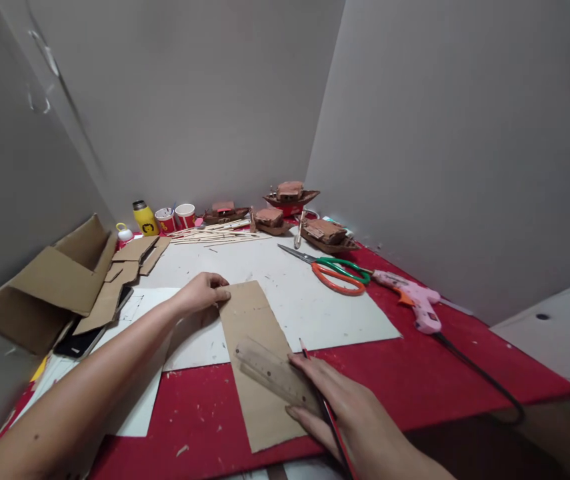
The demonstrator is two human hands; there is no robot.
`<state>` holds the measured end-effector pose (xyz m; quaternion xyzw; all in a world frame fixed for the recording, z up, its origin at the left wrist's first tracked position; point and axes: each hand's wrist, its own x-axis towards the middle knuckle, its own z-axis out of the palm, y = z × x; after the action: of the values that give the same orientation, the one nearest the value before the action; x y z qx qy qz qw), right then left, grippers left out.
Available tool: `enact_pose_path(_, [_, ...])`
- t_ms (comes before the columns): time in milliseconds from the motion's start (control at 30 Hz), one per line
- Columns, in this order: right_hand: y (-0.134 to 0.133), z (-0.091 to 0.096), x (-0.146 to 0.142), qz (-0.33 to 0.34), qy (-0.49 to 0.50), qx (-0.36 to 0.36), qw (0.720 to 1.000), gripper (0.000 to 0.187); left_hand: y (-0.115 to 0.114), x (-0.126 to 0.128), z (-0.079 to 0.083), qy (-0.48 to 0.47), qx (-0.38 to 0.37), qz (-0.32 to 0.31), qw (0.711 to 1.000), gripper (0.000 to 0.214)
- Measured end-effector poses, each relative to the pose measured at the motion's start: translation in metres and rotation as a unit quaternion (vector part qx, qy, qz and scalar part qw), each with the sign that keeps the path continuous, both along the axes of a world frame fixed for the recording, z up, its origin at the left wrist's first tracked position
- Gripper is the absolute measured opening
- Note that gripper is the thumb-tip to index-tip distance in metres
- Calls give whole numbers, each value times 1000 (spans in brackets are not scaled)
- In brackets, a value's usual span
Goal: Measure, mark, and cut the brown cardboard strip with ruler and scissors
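Observation:
A long brown cardboard strip (pixel 252 347) lies on the red table (pixel 415 373), partly over a white sheet (pixel 315 300). My left hand (pixel 203 293) rests at the strip's far left corner, its fingers curled onto the cardboard edge. My right hand (pixel 335 403) lies fingers-flat on the strip's near right side, pressing a clear ruler (pixel 272 370) onto it. A red and black pencil (pixel 325 407) is tucked between that hand's fingers, tip pointing away from me.
Orange-and-green scissors (pixel 337 273) and a pink glue gun (pixel 415 300) with its cord lie to the right. An open cardboard box (pixel 49 287), cardboard scraps and a phone (pixel 82 340) sit left. Model boats (pixel 289 193), wooden sticks, cups and a yellow bottle (pixel 145 218) line the far wall.

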<state>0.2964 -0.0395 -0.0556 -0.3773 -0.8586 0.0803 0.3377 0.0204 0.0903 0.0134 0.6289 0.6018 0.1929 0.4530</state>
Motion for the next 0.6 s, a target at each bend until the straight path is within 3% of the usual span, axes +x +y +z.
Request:
enact_pose_path(167, [4,10,5,-15,49,-55,997,40,-12,-15,15,-129,-35,75,988,9])
enact_pose_path(333, [18,29,20,-51,95,-48,993,36,-41,-28,25,-242,10,201,949,17])
enact_pose_path(467, [36,45,27,-53,89,-11,995,35,-69,-24,13,-290,23,280,915,20])
enact_pose_path(600, [56,54,24,-46,62,17,997,36,-98,-13,-5,-304,-29,296,905,24])
